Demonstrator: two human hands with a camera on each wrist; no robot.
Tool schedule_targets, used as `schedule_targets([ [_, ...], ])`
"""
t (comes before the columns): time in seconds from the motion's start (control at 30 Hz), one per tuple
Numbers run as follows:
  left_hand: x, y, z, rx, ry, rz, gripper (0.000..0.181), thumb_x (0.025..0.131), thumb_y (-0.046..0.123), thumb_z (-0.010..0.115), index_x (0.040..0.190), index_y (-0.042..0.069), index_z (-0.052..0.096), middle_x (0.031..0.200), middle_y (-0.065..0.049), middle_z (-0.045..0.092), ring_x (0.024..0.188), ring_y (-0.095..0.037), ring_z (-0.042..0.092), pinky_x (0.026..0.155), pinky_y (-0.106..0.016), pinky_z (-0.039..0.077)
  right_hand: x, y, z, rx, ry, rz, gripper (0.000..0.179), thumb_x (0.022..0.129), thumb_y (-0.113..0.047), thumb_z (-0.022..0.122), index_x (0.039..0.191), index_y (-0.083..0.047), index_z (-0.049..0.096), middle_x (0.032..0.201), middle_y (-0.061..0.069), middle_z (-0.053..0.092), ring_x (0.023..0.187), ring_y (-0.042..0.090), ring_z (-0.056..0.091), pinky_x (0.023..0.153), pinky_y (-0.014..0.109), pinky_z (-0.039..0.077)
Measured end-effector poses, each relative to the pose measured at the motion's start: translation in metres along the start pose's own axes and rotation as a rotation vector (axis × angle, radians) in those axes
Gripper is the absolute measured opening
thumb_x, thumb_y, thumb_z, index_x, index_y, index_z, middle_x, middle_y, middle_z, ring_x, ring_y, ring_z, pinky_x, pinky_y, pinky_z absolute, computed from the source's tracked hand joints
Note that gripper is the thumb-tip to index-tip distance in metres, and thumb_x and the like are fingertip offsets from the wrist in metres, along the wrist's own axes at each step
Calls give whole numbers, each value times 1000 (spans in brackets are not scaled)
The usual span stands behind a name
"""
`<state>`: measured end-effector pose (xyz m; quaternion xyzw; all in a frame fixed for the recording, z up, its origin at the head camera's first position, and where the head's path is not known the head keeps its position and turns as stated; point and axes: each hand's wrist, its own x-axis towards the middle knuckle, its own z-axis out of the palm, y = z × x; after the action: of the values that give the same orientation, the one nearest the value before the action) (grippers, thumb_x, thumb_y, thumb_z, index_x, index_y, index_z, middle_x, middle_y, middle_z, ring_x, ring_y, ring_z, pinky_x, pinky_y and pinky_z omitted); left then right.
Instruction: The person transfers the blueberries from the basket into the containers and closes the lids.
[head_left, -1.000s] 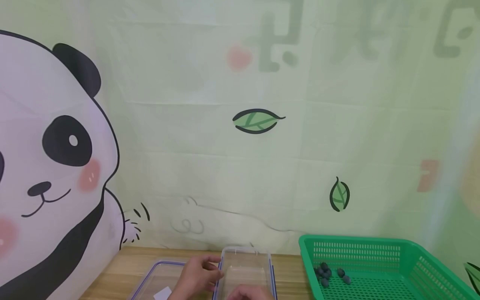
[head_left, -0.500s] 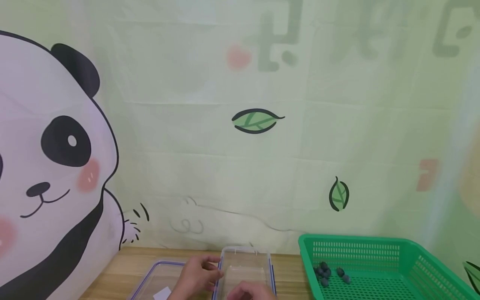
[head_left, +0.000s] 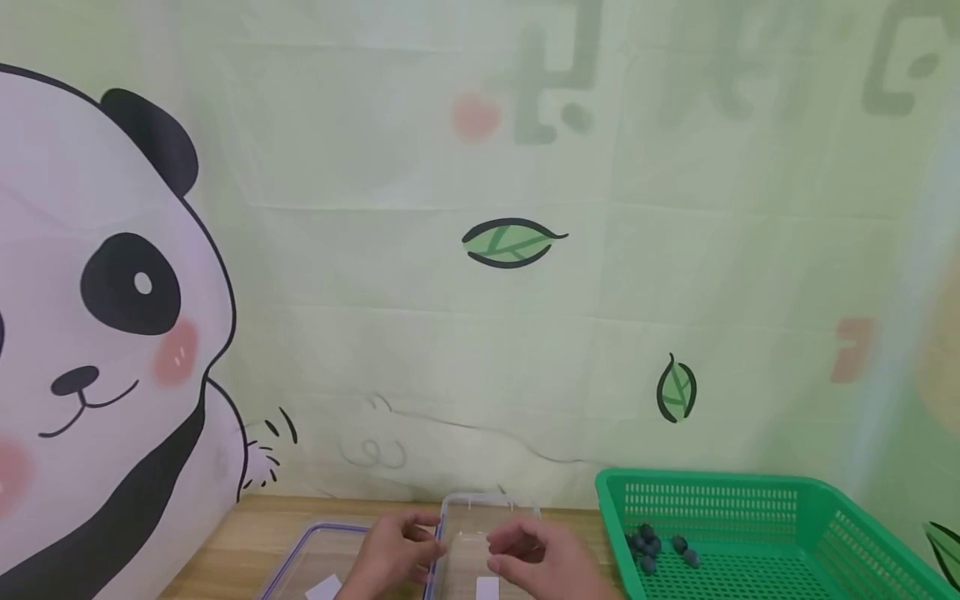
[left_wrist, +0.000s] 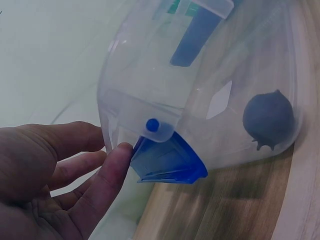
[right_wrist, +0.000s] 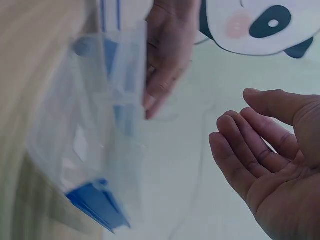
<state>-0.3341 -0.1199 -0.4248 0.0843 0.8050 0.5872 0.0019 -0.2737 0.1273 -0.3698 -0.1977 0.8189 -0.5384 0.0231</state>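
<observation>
A clear plastic food box (head_left: 467,521) with blue side latches (left_wrist: 172,162) stands on the table, and a white label shows through it. My left hand (head_left: 392,550) pinches its left wall between thumb and fingers, close to a latch. One round dark blueberry (left_wrist: 269,120) lies in the box at the bottom, as the left wrist view shows. My right hand (head_left: 551,558) is over the box's right side, fingers loosely bent. In the right wrist view nothing lies in its palm.
A clear lid (head_left: 330,546) with a blue seal lies left of the box, with a white label on it. To the right stands a green basket (head_left: 712,477) holding several blueberries (head_left: 647,546) at its left side. A panda-print cloth (head_left: 510,358) hangs behind the wooden table (head_left: 573,533).
My right hand has risen from low over the front of the box and shifted right, uncovering the white label. The left hand keeps its place on the wall.
</observation>
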Motion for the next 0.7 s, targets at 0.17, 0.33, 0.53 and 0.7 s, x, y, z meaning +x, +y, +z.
schedule_targets([
  [0.17,-1,-1,0,-9,-3,14,39,88,-6,77,124,-16,66,90,-10,70,67,-18,70,62,-38,66,-5,-6,-19,-37,54,-57,19,98,-17,79,111,-4,75,99,0,75,91,18,69,81,35,62],
  [0.33,-1,-1,1,-11,-6,14,39,89,-6,77,124,-16,66,91,-10,70,67,-18,70,62,-38,66,-11,-11,-35,-73,125,-62,21,98,-22,80,112,-6,76,99,-1,75,91,18,69,80,31,61],
  [0.53,-1,-2,0,-17,-9,29,40,88,-6,77,124,-17,65,90,-10,69,68,-18,70,61,-37,66,-14,-11,-52,-98,221,-91,22,96,-22,81,111,-7,76,102,0,76,90,18,71,76,27,61],
  [0.7,-1,-2,0,-14,-7,30,40,88,-5,77,124,-16,65,90,-10,69,67,-18,69,61,-38,66,-18,-12,-64,-82,277,-90,21,96,-21,81,111,-7,76,105,2,76,94,18,72,79,27,61],
])
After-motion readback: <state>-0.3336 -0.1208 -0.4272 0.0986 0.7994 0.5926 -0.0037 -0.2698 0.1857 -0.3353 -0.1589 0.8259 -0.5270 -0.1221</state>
